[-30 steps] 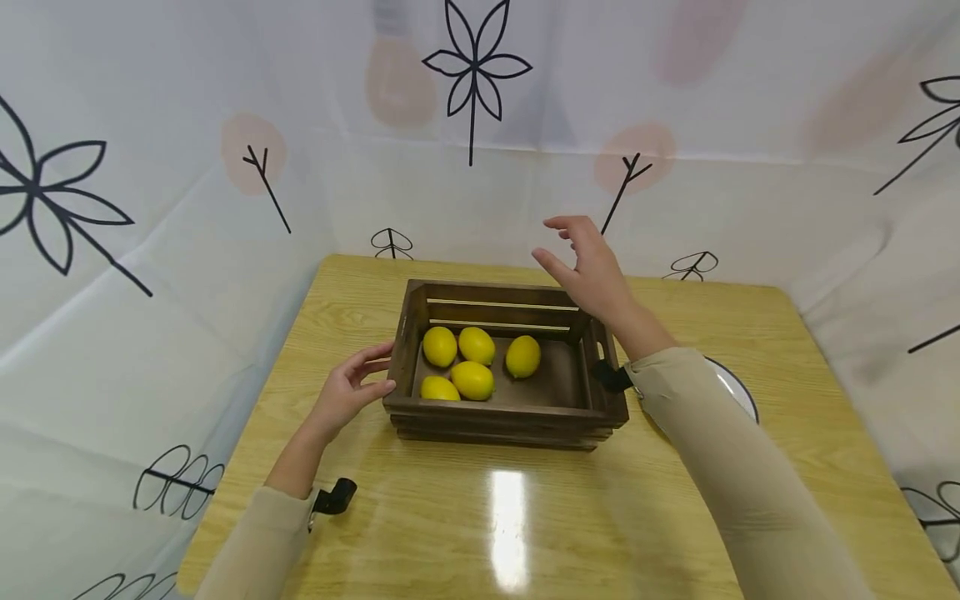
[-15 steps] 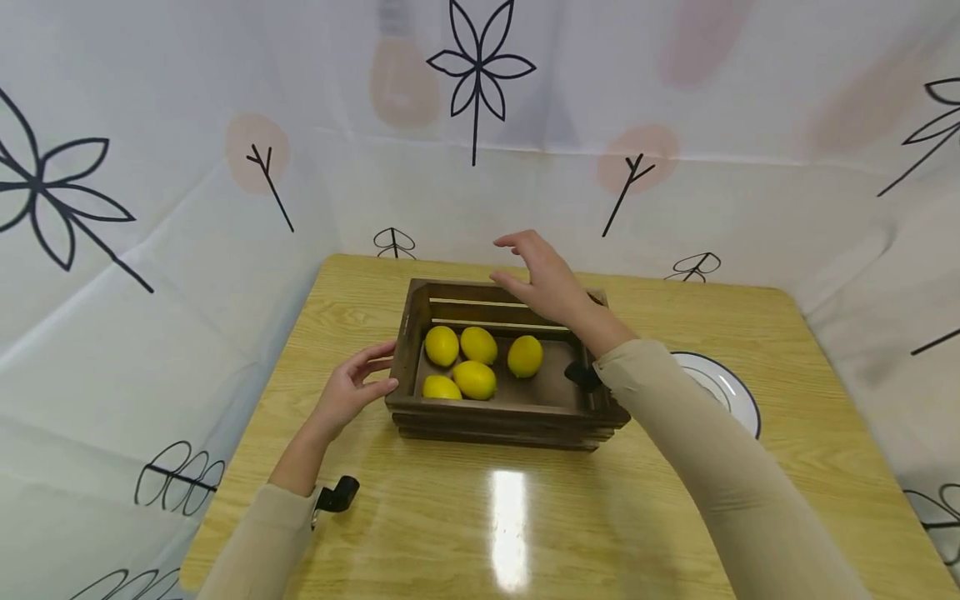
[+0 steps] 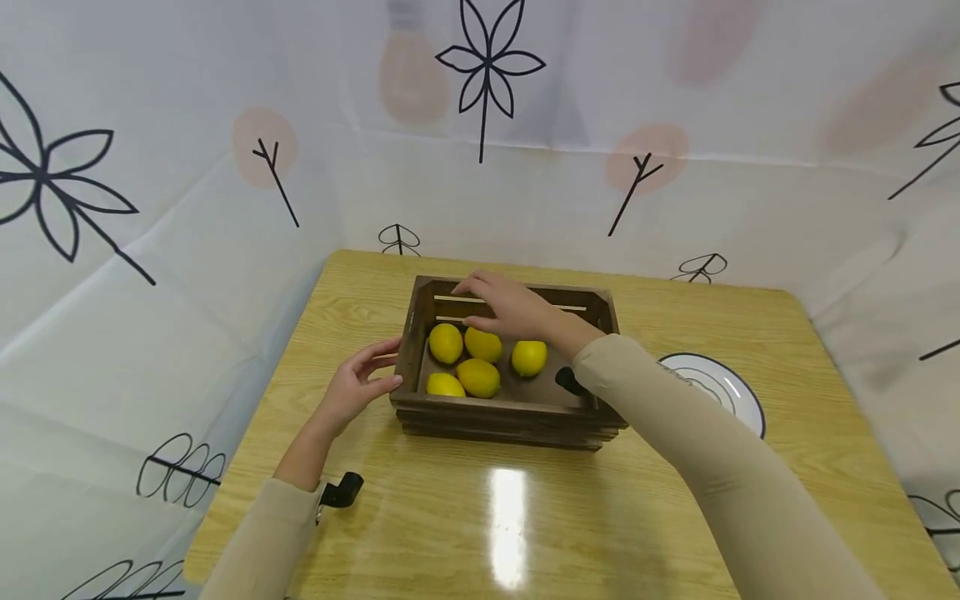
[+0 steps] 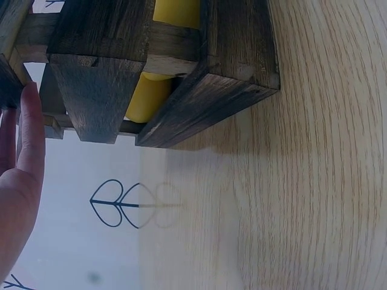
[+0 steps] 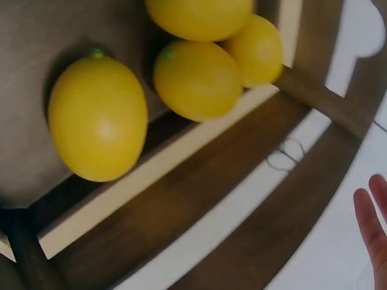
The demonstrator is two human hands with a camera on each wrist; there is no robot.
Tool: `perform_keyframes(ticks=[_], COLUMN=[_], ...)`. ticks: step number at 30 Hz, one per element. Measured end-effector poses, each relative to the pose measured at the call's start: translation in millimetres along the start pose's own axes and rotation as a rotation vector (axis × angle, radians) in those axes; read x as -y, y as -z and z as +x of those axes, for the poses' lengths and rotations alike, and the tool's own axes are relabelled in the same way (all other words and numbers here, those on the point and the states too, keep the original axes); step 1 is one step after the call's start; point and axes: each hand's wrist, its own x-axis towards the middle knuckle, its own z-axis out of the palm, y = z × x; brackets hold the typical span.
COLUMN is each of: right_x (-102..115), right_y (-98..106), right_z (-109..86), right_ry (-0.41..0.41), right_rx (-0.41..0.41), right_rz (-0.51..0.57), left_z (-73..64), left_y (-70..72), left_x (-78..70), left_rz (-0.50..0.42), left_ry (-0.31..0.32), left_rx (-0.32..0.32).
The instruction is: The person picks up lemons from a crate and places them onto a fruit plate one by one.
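A dark brown slatted wooden crate (image 3: 510,425) stands mid-table, holding several yellow lemons (image 3: 478,378). Most of the lemons cluster at its left end; a single lemon (image 3: 529,360) lies apart, nearer the middle. My left hand (image 3: 348,392) rests its fingertips and thumb against the crate's left end, and in the left wrist view the extended fingers (image 4: 31,130) lie along the slats. Over the crate's back-left part hovers my right hand (image 3: 513,308), empty, its fingers loosely bent above the lemons. From the right wrist view, a lemon (image 5: 98,119) shows large inside the crate.
To the crate's right sits a white plate (image 3: 742,400) with a dark rim, partly covered by the right sleeve (image 3: 675,425). A patterned white cloth (image 3: 555,200) hangs behind the wooden table (image 3: 420,517). Black wrist cameras (image 3: 342,490) are strapped at the sleeves.
My right hand has moved left and lower, from above the crate's back-right corner to over the lemons. More of the plate now shows. The left hand stays at the crate's end.
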Motion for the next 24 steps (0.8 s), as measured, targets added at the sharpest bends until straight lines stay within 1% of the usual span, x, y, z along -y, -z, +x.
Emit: perform_keyframes(ticks=[2,5,9,16,21,24], right_x=[0,-1,-1,-5,-9,-10], right_y=[-5,-11,-17,-28,-36,-40], right_z=[1.6,3.1,4.8,6.3,7.6,7.5], right_ry=[0.008,0.030,0.062,0.068,0.083,0.068], right_rx=[0.048,0.098,0.140,0.210,0.260,0.303], right_rz=[0.000,0.015,0.029,0.014,0.065,0.101], left_z=[0.0,0.4,0.6,0.6,0.6,0.5], left_y=[-0.1,-0.2,0.0,0.8,0.8,1.2], left_x=[0.5,0.7,0.2,1.2,1.6,2.0], left_rz=[-0.003,-0.003,-0.002,0.014,0.014,0.011], left_ry=[0.001,0.004,0.008,-0.001,0.002,0.003], left_rx=[0.000,0.000,0.000,0.000,-0.001,-0.002])
